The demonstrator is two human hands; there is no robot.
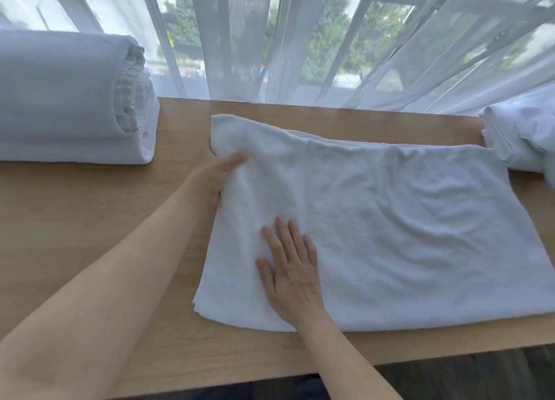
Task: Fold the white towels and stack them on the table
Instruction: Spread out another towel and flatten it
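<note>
right hand (289,267): fingers straight, pressing flat on the white terry towel (375,219) spread across the light wooden bench (90,219)
left hand (220,174): fingers gripping its left edge
advice: probably anchor, fold edge across squarely
far left: stack of folded white towels (69,99)

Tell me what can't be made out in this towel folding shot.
- Left hand fingers: head view, tucked under the spread towel.
- Towel pile at right: cut off by the frame edge.
- Folded stack at left: cut off by the edge, count unclear.
</note>
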